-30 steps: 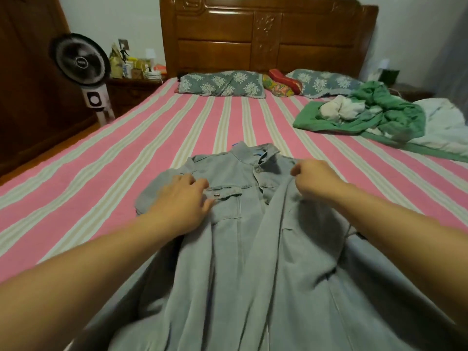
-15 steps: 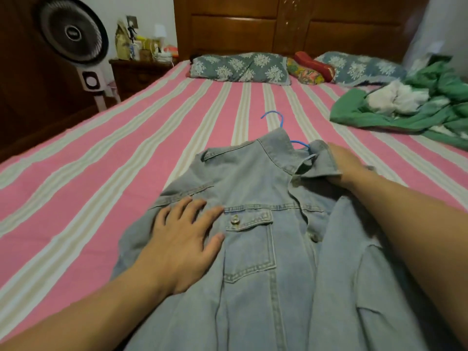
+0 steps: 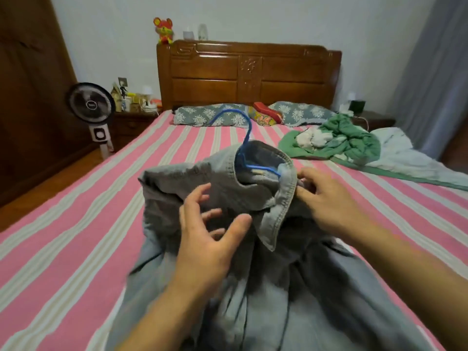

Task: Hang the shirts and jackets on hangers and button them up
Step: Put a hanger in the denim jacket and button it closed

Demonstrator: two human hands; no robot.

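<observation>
A light blue denim jacket [image 3: 177, 188] is raised off the pink striped bed [image 3: 76, 236], its collar standing up. A blue wire hanger [image 3: 247, 127] sits inside the collar, with its hook sticking up above it. My left hand [image 3: 210, 239] hovers with fingers spread against the jacket's front, just left of the collar flap. My right hand [image 3: 326, 201] has its fingers curled into the denim at the collar's right side, and its fingertips are hidden in the folds. The jacket's lower part drapes toward me, and its buttons are out of sight.
A heap of green and white clothes [image 3: 349, 138] lies at the bed's far right, next to a pale blanket [image 3: 405, 160]. Pillows [image 3: 210, 115] line the wooden headboard [image 3: 248, 74]. A standing fan [image 3: 91, 106] and a cluttered nightstand [image 3: 134, 120] are on the left.
The jacket lay flat on the bed under my palms. It is now lifted with the collar upright and the hanger hook raised. My left hand came off the chest pocket area.
</observation>
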